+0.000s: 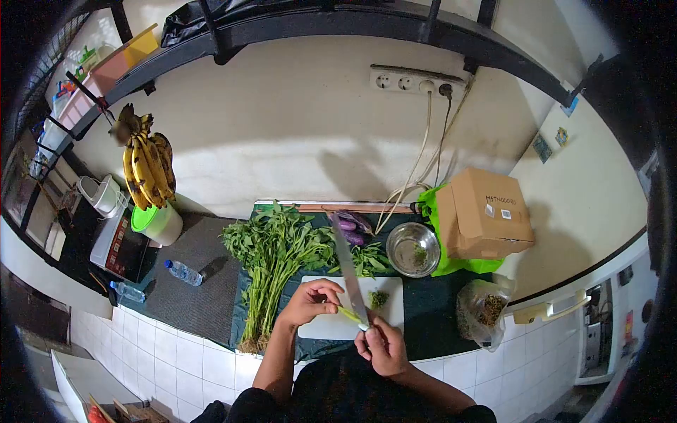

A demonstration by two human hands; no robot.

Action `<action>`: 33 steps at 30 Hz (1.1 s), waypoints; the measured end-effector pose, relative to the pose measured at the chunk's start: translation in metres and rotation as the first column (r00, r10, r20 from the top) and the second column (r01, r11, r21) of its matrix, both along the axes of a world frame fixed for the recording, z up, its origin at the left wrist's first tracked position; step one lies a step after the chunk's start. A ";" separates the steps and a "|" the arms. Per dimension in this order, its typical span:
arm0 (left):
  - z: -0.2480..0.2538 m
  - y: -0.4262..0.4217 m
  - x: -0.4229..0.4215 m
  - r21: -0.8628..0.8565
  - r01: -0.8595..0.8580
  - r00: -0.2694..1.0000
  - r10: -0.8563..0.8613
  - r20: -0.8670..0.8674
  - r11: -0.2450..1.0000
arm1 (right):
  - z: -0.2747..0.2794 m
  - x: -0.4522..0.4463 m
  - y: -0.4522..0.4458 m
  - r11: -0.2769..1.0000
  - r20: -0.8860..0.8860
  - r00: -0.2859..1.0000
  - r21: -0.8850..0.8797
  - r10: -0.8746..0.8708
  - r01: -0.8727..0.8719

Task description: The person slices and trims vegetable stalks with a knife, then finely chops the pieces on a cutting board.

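In the head view my right hand (381, 346) grips a knife (348, 269) by its handle, the long blade pointing up and away. My left hand (314, 302) pinches a slim light-green vegetable piece (348, 313) that reaches to the blade near the handle; its exact kind is unclear. Both hands are above a white cutting board (321, 328). A small pile of chopped green bits (379, 299) lies on the board's right side. Left of the board spreads a big bunch of leafy greens (275, 261) with roots. Purple eggplants (351, 227) and loose leaves (369, 259) lie behind the board.
A steel bowl (413, 250) with green bits stands at the back right, near a cardboard box (488, 215) on a green bag (446, 262). A plastic bag (482, 314) sits at the right edge. Bananas (148, 169) hang at left above water bottles (183, 272).
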State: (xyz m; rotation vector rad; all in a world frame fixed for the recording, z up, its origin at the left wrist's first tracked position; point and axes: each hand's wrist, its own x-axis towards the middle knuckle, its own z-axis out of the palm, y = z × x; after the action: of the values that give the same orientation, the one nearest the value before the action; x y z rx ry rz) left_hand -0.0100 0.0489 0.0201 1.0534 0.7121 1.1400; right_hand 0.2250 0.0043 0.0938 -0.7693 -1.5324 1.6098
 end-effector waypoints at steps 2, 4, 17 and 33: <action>-0.006 0.002 -0.001 -0.025 -0.057 0.996 0.055 -0.066 0.998 | 0.001 0.003 0.001 0.999 -0.020 0.999 -0.003 -0.050 0.050; -0.024 0.006 -0.004 -0.044 -0.151 0.975 0.141 -0.172 0.988 | 0.007 0.001 0.001 0.990 -0.070 0.989 -0.056 -0.131 0.127; -0.205 0.045 -0.002 -0.101 -0.547 0.629 0.328 -0.705 0.831 | 0.001 -0.001 -0.004 0.982 0.017 0.984 -0.051 -0.179 0.180; -0.082 0.028 -0.002 -0.351 -0.393 0.861 0.474 0.184 0.850 | -0.002 0.001 0.009 0.964 0.007 0.979 -0.173 -0.203 0.201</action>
State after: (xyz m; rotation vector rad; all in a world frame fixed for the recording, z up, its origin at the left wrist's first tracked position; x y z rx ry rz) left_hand -0.0117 0.0774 -0.0619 0.4692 0.9061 1.4756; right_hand 0.2255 0.0138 0.0921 -0.9776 -1.2726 1.6034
